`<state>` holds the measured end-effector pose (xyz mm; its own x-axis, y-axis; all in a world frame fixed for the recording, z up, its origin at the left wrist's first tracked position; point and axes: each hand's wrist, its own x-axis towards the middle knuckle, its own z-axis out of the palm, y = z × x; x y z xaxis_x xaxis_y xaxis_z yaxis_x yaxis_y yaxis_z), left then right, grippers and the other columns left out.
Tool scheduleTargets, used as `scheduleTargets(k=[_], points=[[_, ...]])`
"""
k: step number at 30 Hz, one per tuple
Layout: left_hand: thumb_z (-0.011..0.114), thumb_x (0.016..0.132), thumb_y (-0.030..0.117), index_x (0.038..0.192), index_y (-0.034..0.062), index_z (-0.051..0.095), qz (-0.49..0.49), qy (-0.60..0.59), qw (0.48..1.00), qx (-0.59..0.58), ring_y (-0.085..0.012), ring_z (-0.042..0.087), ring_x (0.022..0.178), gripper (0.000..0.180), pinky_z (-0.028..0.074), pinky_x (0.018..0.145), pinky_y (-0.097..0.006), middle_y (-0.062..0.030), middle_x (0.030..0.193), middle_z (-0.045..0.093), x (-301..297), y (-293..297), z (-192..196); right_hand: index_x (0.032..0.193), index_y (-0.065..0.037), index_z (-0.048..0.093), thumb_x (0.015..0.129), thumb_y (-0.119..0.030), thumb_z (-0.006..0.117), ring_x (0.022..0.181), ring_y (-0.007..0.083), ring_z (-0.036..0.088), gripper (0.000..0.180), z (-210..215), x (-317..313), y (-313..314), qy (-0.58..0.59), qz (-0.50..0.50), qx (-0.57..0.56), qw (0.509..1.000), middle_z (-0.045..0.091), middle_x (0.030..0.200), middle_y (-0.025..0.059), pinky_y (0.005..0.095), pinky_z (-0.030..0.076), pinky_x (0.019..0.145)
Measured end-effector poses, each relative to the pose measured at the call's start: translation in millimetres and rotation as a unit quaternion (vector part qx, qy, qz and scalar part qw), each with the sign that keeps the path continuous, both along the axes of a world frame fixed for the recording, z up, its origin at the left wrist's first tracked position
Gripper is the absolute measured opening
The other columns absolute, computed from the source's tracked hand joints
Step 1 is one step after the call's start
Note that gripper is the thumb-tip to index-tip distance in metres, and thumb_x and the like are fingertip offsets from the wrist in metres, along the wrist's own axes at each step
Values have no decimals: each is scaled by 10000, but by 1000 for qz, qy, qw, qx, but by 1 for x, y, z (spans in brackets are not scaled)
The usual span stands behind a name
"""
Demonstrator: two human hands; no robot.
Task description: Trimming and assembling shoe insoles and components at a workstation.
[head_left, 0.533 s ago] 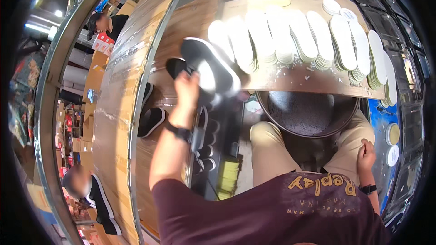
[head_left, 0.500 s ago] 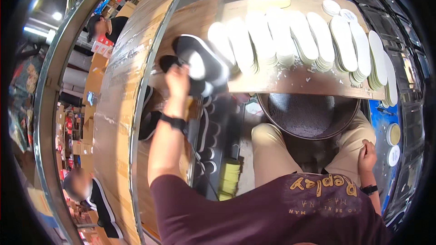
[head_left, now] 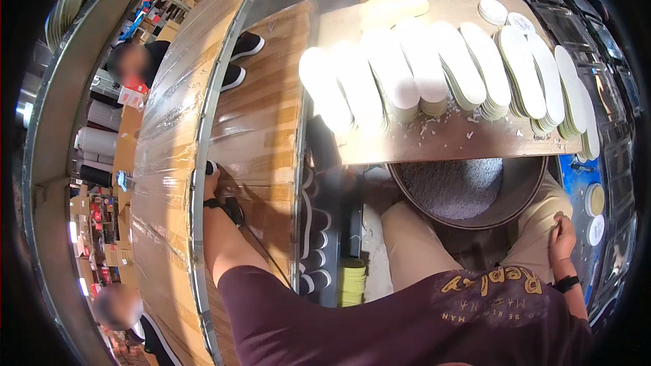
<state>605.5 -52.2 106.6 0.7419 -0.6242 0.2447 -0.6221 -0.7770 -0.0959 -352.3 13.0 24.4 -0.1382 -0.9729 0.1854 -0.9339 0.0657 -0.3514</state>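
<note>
At the far left a curved metal rail (head_left: 47, 183) bends round the scene, and beyond it two other people are partly in view. Next to the rail runs a long wooden conveyor surface (head_left: 169, 163) wrapped in clear film. The left hand (head_left: 211, 179) reaches out over its inner edge, a dark watch on the wrist; the fingers are curled over the edge and mostly hidden, so whether they grip anything cannot be told. Farther along the same surface, well apart from that hand, sits a pair of black shoes with white soles (head_left: 237, 61).

To the right, below the bench edge, a dark rack (head_left: 319, 230) holds more black shoes in a column, with a small stack of yellow-green insoles (head_left: 352, 278) near its foot.

The wooden bench (head_left: 447, 139) carries a row of white insole stacks (head_left: 441, 71) fanned from left to right — each stack leaning on the next — with pale crumbs scattered in front of them. Two round white lids (head_left: 505, 15) lie at the far edge. Under the near edge of the bench stands a round metal basin (head_left: 475, 193), grey inside, between the person's knees.

At the right, the right hand (head_left: 561, 234) rests on the beige-trousered thigh — fingers loosely closed, holding nothing visible — with a dark band on the wrist.
</note>
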Motion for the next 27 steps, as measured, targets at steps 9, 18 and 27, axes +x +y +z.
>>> scheduleTargets(k=[9, 18, 27], points=[[629, 856, 333, 953, -42, 676, -123, -56, 990, 37, -433, 610, 962, 390, 474, 854, -486, -290, 999, 640, -36, 50, -6, 976, -40, 578, 844, -43, 488, 891, 400, 599, 160, -1, -1, 3, 28, 2, 39, 999, 618, 941, 206, 417, 479, 786], [559, 858, 566, 1041, -9, 632, 39, 23, 999, -2, -405, 621, 998, 608, 495, 831, -485, -267, 1034, 648, -144, 114, 10, 1027, -62, 571, 858, -71, 486, 889, 389, 599, 190, -8, 0, 3, 19, 29, 26, 999, 625, 963, 193, 420, 475, 778], [727, 660, 635, 1003, 54, 695, 30, -24, 999, -34, -396, 637, 864, 676, 500, 718, -486, -211, 894, 673, -146, 250, -11, 1021, -56, 600, 803, -24, 519, 842, 370, 610, 235, 10, 7, 16, 3, 51, 7, 999, 627, 886, 185, 421, 479, 747]])
